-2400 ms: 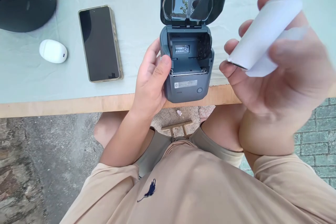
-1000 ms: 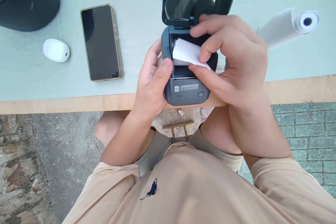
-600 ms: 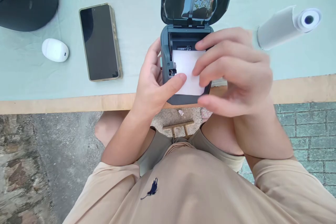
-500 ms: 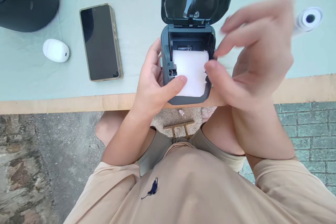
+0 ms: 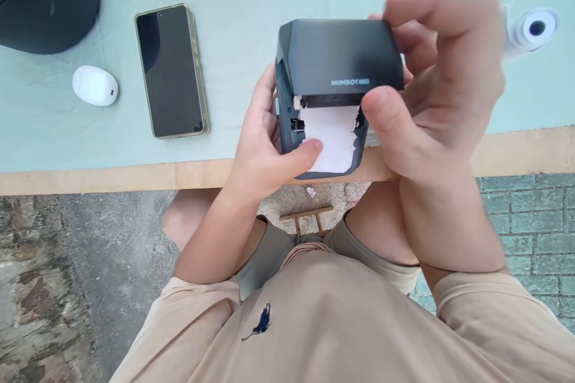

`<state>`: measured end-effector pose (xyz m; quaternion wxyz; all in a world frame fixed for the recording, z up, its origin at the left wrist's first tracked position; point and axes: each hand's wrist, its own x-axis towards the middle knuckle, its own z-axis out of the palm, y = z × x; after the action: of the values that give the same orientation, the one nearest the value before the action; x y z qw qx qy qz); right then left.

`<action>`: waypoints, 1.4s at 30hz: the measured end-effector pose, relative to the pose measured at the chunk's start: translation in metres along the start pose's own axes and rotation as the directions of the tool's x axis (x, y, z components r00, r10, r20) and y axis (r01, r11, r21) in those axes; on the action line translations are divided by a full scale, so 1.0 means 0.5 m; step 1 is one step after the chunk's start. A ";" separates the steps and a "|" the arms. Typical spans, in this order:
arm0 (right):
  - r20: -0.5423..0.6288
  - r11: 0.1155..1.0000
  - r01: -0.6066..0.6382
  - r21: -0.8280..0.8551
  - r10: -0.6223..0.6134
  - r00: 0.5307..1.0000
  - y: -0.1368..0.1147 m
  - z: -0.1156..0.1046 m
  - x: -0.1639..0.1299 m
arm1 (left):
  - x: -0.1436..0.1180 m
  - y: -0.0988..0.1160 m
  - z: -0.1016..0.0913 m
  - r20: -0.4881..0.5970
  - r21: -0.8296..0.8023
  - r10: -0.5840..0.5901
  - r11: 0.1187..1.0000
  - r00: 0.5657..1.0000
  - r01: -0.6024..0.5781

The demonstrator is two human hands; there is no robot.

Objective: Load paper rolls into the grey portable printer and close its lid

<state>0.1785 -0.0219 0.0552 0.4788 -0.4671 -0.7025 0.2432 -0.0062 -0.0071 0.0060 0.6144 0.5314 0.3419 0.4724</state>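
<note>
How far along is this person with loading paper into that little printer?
Done: white paper sits in the printer, its end drawn out over the front. In hand: the left hand pins the paper while the right hand swings the lid down, not yet shut. Left: closing it fully.

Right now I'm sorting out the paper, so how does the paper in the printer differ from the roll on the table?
The paper in the printer lies as a flat sheet under the left hand's thumb; the roll on the table is wound, hollow core showing. The first sits under the lowering lid; the second lies untouched. Both are white.
</note>
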 end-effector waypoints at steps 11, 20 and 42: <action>0.052 0.998 0.069 -0.003 -0.069 0.996 0.011 0.005 0.002 | 0.000 0.008 -0.002 0.009 -0.082 -0.014 0.996 1.000 0.015; 0.290 0.949 -0.167 0.266 0.087 0.953 0.004 -0.003 0.006 | -0.004 0.032 0.016 -0.008 -0.091 -0.055 0.994 0.998 0.054; 0.323 0.994 0.096 0.052 -0.108 0.940 0.015 -0.016 -0.001 | 0.015 0.002 0.005 -0.148 -0.177 0.092 0.977 0.985 -0.118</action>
<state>0.1892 -0.0199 0.0522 0.3765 -0.3751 -0.7905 0.3043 -0.0015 -0.0006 0.0079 0.6100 0.4553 0.3098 0.5698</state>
